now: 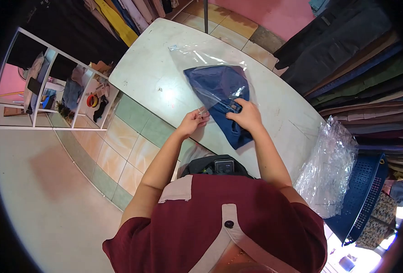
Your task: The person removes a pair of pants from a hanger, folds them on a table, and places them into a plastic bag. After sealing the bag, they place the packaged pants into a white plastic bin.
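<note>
A folded dark blue garment (219, 86) lies on the white table (142, 68), its upper part inside a clear plastic bag (190, 55) and its lower part out of the bag. My left hand (193, 123) is closed on the bag's edge at the garment's left side. My right hand (247, 115) grips the garment near its middle, with thumb and fingers bent on the cloth.
A pile of clear plastic bags (326, 170) sits at the table's right end, beside a blue perforated basket (367, 191). Clothes hang at the right (360, 86) and upper left (115, 20). A white-framed shelf (35, 98) stands at the left.
</note>
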`<state>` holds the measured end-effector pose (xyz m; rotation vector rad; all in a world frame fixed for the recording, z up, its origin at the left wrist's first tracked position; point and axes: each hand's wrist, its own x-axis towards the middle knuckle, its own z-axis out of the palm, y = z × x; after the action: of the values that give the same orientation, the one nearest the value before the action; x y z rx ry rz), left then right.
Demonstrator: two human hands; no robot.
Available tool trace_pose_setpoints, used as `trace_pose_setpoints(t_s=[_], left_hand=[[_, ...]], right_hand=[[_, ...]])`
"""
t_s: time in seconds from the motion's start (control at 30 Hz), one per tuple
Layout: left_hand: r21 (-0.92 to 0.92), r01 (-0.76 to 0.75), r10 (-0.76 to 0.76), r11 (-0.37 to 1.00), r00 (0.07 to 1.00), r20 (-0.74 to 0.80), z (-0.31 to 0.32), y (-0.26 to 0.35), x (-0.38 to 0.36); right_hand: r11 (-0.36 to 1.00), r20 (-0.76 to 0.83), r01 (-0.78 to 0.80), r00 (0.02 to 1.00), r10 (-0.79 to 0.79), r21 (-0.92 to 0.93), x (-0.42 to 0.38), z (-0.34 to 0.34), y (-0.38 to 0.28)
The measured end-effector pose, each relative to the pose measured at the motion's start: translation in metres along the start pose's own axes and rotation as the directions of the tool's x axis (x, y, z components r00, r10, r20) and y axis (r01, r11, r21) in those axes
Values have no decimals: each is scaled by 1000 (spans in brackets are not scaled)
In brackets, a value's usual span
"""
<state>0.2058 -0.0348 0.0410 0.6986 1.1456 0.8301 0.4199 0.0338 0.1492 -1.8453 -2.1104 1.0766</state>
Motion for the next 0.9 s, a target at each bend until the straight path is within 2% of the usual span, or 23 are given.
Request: trace_pose_setpoints(t_s=[0.07,0.13,0.2,0.27,0.3,0.33,0.4,0.53,0.6,0.73,0.8,0.83,0.9], left_hand=[[-285,9,-66,958,979,-193,3,-11,-3],[-319,7,-89,948,965,-245,5,-19,-6],[-352,-1,-112,936,947,-301,3,-27,-5],[-495,-98,-61,864,953,-297,0,-40,-1],[-492,-96,-75,865,945,-317,5,-34,-4],[-496,-102,-72,862,945,-320,5,-34,-5],[-531,-109,-53,840,958,-281,4,-36,-5],[-533,-95,-94,841,944,-316,2,-43,-2],[-526,-112,-29,843,967,-252,-1,-45,-4],[-500,-121,5,857,974,-228,-5,-49,-3],[-546,-134,10,827,975,-223,-6,-50,-1],[-530,-86,-57,844,967,-248,-4,-44,-3],[-535,-106,-55,838,959,-276,2,-41,-7]], right_hand=[[1000,26,-11,1000,12,-12,15,21,4],[987,-190,159,968,-161,-30,26,43,10],[978,-172,201,963,-207,-50,24,49,17],[870,-336,340,822,-460,-357,10,62,30],[819,-291,469,775,-561,-332,-2,57,34],[814,-286,473,773,-567,-336,-14,56,35],[690,171,592,797,-580,-417,-31,57,38],[648,161,561,806,-570,-515,-9,73,40],[634,170,572,797,-579,-521,8,72,36],[608,221,588,791,-571,-533,39,66,22],[608,234,578,801,-552,-545,52,63,17],[601,248,584,797,-550,-546,59,62,15],[587,250,583,796,-552,-561,73,60,10]])
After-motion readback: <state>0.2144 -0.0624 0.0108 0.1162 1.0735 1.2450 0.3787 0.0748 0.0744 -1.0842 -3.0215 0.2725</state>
